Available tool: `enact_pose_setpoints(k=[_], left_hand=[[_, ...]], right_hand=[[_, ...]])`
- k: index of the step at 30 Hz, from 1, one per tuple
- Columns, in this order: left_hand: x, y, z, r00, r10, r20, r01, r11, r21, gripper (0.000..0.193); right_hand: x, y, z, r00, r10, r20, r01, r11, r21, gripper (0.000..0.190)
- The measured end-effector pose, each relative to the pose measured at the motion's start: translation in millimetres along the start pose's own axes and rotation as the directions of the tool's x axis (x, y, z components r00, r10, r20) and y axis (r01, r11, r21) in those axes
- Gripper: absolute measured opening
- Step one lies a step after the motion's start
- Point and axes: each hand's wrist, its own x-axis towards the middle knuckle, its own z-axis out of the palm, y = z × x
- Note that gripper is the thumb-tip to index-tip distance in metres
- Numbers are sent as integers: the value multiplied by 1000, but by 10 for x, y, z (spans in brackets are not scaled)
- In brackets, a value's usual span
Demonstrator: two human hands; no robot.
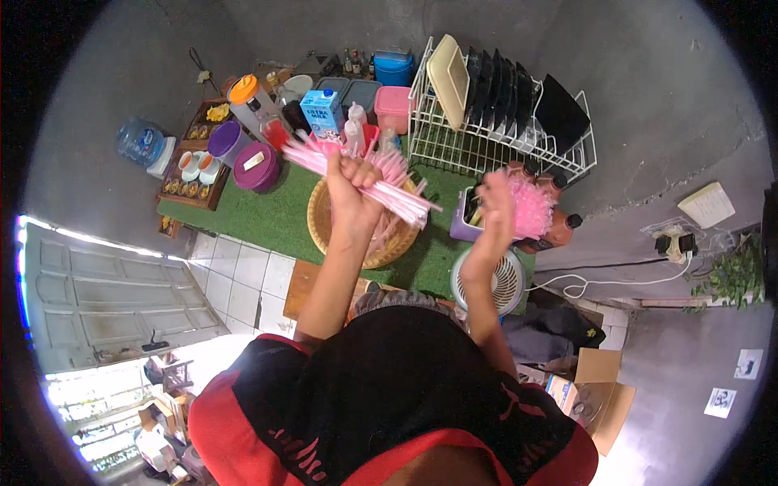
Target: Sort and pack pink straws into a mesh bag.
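Observation:
My left hand (354, 176) is closed in a fist around a bundle of pale pink, wrapped drinking straws (398, 201), held above a round woven basket (319, 234). More pink straws (392, 167) stick up from that basket behind the fist. To the right, my right hand (495, 203) is raised over a purple container (463, 222), its fingers blurred and seemingly empty. A dense bunch of pink straw-like pieces (533, 209) shows just beyond the right hand. Whether the hand touches this bunch cannot be made out.
A white wire dish rack (450, 152) holds black plates at the back right. Brown bottles (562, 228) and a round fan (489, 282) stand at the right. A milk carton (323, 112), squeeze bottles (354, 135) and a purple lidded tub (256, 167) line the green mat (273, 209).

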Motion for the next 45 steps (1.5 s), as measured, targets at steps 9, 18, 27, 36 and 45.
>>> enact_pose_setpoints(k=[9, 18, 27, 36, 45], left_hand=[[-538, -489, 621, 953, -231, 194, 216, 972, 93, 32], [-966, -755, 573, 857, -462, 228, 151, 649, 746, 40], [-1145, -757, -357, 636, -711, 301, -559, -156, 814, 20], [-1241, -1153, -578, 611, -724, 320, -645, -220, 732, 23], [-919, -1489, -695, 603, -681, 415, -700, -203, 684, 27]], right_hand=[[172, -375, 136, 963, -237, -132, 259, 949, 182, 82], [28, -418, -135, 982, -188, -12, 187, 979, -75, 66], [-556, -367, -984, 857, 391, 336, -463, 870, 168, 39], [-741, -250, -1174, 920, 392, -26, -389, 918, 79, 14], [-567, -317, -1368, 942, 332, 58, -328, 942, -68, 10]])
